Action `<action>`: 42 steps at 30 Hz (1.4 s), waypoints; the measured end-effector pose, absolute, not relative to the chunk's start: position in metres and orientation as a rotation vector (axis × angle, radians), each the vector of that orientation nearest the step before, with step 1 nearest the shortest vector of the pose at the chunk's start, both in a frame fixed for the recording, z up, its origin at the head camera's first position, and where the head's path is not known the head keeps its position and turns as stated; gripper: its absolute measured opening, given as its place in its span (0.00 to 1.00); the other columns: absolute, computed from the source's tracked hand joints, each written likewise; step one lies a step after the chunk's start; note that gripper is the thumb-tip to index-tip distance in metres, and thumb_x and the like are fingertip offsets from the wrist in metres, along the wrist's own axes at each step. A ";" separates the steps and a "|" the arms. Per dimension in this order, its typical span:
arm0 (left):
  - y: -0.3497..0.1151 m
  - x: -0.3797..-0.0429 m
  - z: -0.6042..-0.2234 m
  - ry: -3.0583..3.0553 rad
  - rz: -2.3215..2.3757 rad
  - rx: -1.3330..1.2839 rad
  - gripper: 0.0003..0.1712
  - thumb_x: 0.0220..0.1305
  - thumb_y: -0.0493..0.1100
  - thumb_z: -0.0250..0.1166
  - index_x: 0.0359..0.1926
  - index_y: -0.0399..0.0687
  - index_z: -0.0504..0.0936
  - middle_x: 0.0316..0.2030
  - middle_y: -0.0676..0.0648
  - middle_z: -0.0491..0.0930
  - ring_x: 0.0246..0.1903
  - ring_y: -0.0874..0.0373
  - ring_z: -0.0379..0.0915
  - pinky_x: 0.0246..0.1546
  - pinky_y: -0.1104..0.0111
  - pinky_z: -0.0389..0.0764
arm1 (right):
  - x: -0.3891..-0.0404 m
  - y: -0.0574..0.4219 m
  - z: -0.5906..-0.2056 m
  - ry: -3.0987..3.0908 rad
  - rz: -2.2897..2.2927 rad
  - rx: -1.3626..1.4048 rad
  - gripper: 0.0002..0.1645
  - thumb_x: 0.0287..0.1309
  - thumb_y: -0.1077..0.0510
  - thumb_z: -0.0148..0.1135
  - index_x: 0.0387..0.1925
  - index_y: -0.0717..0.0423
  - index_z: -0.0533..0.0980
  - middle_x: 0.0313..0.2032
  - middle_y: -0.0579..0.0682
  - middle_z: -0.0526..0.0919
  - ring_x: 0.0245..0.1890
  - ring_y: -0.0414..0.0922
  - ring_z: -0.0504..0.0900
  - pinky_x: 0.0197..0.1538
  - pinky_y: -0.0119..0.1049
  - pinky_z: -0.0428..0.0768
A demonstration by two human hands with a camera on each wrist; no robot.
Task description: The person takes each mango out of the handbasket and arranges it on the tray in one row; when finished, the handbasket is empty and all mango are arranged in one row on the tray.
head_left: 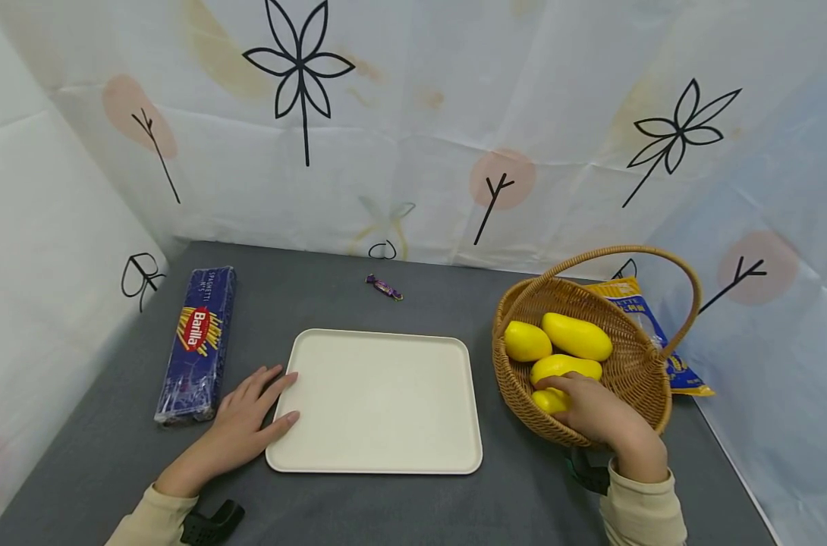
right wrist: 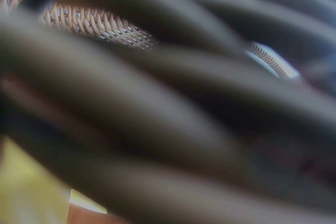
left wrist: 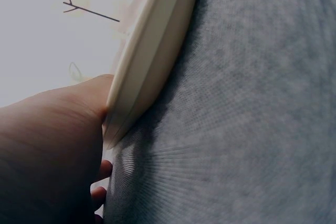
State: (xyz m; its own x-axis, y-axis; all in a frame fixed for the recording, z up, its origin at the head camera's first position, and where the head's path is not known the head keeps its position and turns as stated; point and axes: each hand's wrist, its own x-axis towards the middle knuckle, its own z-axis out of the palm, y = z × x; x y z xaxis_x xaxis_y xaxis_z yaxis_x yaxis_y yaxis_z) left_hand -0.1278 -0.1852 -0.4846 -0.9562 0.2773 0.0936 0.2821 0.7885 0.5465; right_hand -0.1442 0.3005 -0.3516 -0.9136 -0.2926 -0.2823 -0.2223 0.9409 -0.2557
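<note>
My left hand rests at the left rim of a cream rectangular tray, fingers spread and thumb over the edge. In the left wrist view, the tray's side stands out beside the hand. On the right, my right hand reaches into a wicker basket, its fingers curled over a smooth yellow fruit at the near side. Several other yellow fruits lie around it. Blurred basket weave fills most of the right wrist view, with some yellow fruit at the lower left.
A blue Barilla spaghetti pack lies left of the tray. Behind the tray is a small purple wrapped candy. A blue and yellow bag leans behind the basket's right side. The basket's tall handle arches over it. Patterned cloth encloses the grey table.
</note>
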 end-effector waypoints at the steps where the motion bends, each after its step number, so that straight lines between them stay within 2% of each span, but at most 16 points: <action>1: -0.185 -0.128 -0.484 -2.964 -0.905 -0.463 0.35 0.65 0.59 0.59 0.70 0.57 0.63 0.69 0.39 0.56 0.69 0.35 0.44 0.55 0.33 0.51 | -0.144 0.301 -0.352 2.776 -0.311 -0.379 0.23 0.51 0.62 0.69 0.52 0.55 0.78 0.47 0.59 0.79 0.43 0.52 0.78 0.48 0.55 0.76; 17: -0.185 -0.126 -0.486 -2.969 -0.923 -0.467 0.35 0.65 0.59 0.59 0.70 0.57 0.63 0.69 0.39 0.56 0.69 0.35 0.44 0.55 0.34 0.50 | -0.143 0.301 -0.348 2.783 -0.260 -0.391 0.23 0.52 0.60 0.69 0.52 0.56 0.78 0.46 0.57 0.80 0.44 0.52 0.78 0.49 0.55 0.76; 26: -0.187 -0.128 -0.488 -2.981 -0.912 -0.463 0.35 0.66 0.60 0.58 0.71 0.58 0.62 0.70 0.39 0.55 0.70 0.35 0.44 0.55 0.34 0.50 | -0.141 0.302 -0.342 2.795 -0.301 -0.409 0.24 0.54 0.58 0.69 0.53 0.53 0.77 0.49 0.57 0.80 0.49 0.56 0.77 0.51 0.56 0.74; 35: -0.188 -0.129 -0.486 -2.982 -0.910 -0.463 0.36 0.66 0.60 0.58 0.71 0.57 0.62 0.70 0.39 0.55 0.70 0.35 0.44 0.55 0.34 0.51 | -0.137 0.302 -0.334 2.854 -0.361 -0.479 0.25 0.58 0.56 0.66 0.56 0.58 0.74 0.51 0.59 0.79 0.50 0.57 0.78 0.52 0.56 0.75; 42: -0.188 -0.130 -0.488 -2.988 -0.917 -0.471 0.36 0.66 0.60 0.58 0.71 0.58 0.62 0.71 0.39 0.54 0.70 0.35 0.43 0.55 0.34 0.50 | -0.134 0.301 -0.329 2.878 -0.438 -0.538 0.24 0.63 0.60 0.60 0.58 0.65 0.69 0.53 0.63 0.77 0.52 0.59 0.77 0.53 0.56 0.74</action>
State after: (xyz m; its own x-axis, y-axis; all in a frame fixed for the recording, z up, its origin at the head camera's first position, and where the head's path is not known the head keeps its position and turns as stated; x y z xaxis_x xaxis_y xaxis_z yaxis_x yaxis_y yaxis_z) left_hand -0.1304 -0.1882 -0.4879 -0.9553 0.2876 0.0682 0.2764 0.7874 0.5510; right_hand -0.1343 0.3007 -0.3287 -0.9183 -0.3768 -0.1217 -0.3236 0.8912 -0.3179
